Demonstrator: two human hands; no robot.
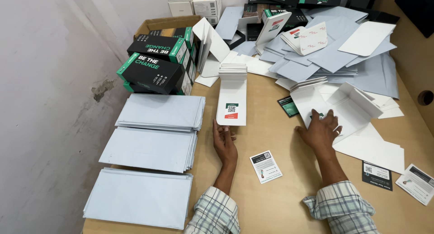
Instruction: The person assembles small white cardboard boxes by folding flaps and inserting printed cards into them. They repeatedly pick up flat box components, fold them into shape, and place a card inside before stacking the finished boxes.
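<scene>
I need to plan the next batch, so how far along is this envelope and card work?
Done: three neat stacks of pale envelopes at the desk's left. In hand: left hand touches the white card stack; right hand rests on an unfolded white box. Left: the loose envelope heap behind.

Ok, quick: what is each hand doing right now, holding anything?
Left hand: open, fingertips at the near edge of the tall white card stack, gripping nothing.
Right hand: open, palm down on the folded white cardboard sleeve.
</scene>
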